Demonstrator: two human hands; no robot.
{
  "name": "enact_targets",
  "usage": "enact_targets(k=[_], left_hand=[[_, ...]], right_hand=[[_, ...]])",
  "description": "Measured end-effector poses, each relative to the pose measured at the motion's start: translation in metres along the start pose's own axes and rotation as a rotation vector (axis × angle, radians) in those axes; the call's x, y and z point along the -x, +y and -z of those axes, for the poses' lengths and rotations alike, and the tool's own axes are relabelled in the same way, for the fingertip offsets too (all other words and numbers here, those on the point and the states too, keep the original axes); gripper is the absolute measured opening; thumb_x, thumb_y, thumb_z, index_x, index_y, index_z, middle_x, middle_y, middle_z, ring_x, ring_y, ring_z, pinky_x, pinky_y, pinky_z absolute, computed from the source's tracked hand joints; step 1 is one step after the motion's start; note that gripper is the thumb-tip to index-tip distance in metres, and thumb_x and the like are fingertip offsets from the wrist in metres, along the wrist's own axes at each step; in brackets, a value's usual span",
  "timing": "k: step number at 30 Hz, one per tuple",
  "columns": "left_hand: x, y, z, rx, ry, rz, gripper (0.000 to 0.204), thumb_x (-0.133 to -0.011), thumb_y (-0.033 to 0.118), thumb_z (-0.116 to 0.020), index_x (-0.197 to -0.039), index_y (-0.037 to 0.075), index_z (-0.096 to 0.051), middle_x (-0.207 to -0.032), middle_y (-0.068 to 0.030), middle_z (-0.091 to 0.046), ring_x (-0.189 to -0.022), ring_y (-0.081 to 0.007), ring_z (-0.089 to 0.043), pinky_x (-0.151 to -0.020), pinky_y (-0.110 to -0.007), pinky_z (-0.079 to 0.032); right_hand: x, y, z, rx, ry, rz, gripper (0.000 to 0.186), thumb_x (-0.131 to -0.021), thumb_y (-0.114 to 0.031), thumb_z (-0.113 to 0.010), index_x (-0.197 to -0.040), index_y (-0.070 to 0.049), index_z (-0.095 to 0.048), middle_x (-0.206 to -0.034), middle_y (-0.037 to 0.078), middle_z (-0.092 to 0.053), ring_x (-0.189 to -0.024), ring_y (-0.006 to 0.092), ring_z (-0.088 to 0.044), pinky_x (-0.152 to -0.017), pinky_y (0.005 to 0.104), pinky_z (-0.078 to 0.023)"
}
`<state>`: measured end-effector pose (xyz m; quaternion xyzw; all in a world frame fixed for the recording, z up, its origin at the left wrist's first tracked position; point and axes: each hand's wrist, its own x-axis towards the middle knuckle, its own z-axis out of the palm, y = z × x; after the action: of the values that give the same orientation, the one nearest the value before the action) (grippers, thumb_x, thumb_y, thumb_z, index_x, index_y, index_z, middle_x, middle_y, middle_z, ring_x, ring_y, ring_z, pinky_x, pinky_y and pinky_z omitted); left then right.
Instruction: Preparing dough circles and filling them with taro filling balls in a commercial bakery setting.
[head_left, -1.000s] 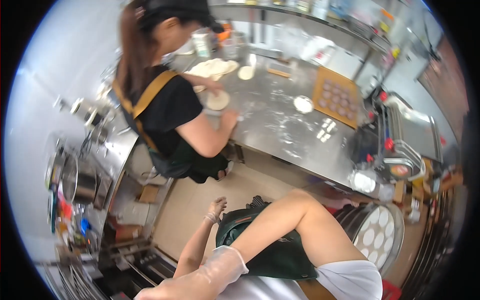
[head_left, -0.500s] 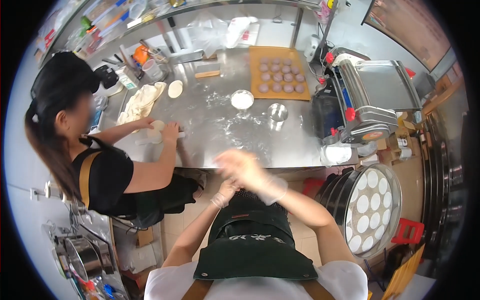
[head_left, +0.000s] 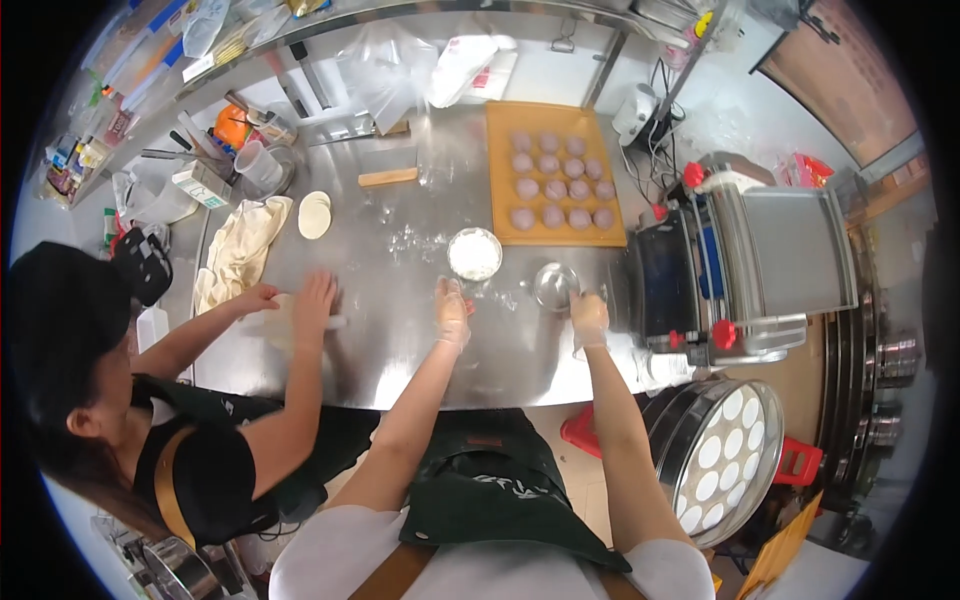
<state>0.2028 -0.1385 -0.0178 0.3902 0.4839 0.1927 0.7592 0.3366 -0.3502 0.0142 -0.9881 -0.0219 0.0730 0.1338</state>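
Note:
My left hand [head_left: 452, 312], in a clear glove, is at the near side of a small bowl of white powder [head_left: 474, 255]. Its fingers reach toward the rim, and a bit of red shows beside them. My right hand [head_left: 590, 318], also gloved, has its fingers closed at the right rim of a small metal bowl [head_left: 556, 287]. Behind both bowls a tan board [head_left: 558, 236] carries rows of round purple dough balls [head_left: 553, 190].
To the left a co-worker [head_left: 190, 440] presses dough on the steel table [head_left: 400, 330]. Dough rounds [head_left: 314, 216], a cloth [head_left: 243, 250] and a dough scraper [head_left: 388, 168] lie beyond. A dough-rolling machine [head_left: 720, 260] stands right, above round trays of white discs [head_left: 715, 460].
My hands were together near my apron, the right one blurred. They have parted and reached over the table, the left to the powder bowl, the right to the metal bowl. The view has shifted.

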Motion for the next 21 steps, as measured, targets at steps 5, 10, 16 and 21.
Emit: enact_targets(k=[5, 10, 16, 21], left_hand=[[-0.106, 0.008, 0.057, -0.3, 0.15, -0.434, 0.04, -0.097, 0.027, -0.045, -0.126, 0.001, -0.055, -0.115, -0.0191, -0.063, -0.086, -0.028, -0.064, -0.076, -0.039, -0.05], [-0.086, 0.014, -0.002, -0.894, 0.054, -0.446, 0.031, -0.095, 0.021, -0.045, -0.105, 0.0, -0.064, -0.104, -0.025, -0.064, -0.095, -0.0362, -0.063, -0.081, -0.041, -0.048], [-0.131, 0.075, 0.039, -0.546, 0.352, -0.38, 0.026, -0.091, 0.017, -0.046, -0.088, -0.001, -0.065, -0.083, -0.0151, -0.067, -0.076, -0.0273, -0.065, -0.063, -0.039, -0.051], [-0.167, 0.162, 0.065, -0.079, 0.422, -0.249, 0.025, -0.09, 0.012, -0.044, -0.086, -0.001, -0.065, -0.073, -0.0044, -0.063, -0.06, -0.0134, -0.06, -0.045, -0.029, -0.046]], right_hand=[[0.005, -0.047, -0.012, -0.165, -0.146, 0.115, 0.027, -0.084, -0.025, -0.056, -0.087, -0.002, -0.068, -0.084, 0.023, -0.068, -0.082, 0.0374, -0.067, -0.075, 0.0438, -0.053], [-0.047, -0.065, 0.027, -0.369, -0.152, 0.11, 0.023, -0.083, -0.019, -0.055, -0.082, 0.0, -0.067, -0.071, 0.02, -0.066, -0.066, 0.0338, -0.067, -0.062, 0.0429, -0.053], [-0.138, -0.205, -0.002, -0.59, -0.164, 0.261, 0.018, -0.082, -0.014, -0.056, -0.076, 0.0, -0.066, -0.061, 0.018, -0.064, -0.051, 0.0274, -0.065, -0.05, 0.0374, -0.052], [-0.217, -0.306, -0.036, -0.648, -0.289, 0.209, 0.02, -0.082, -0.013, -0.054, -0.073, 0.002, -0.064, -0.056, 0.016, -0.063, -0.047, 0.0231, -0.063, -0.045, 0.0343, -0.051]])
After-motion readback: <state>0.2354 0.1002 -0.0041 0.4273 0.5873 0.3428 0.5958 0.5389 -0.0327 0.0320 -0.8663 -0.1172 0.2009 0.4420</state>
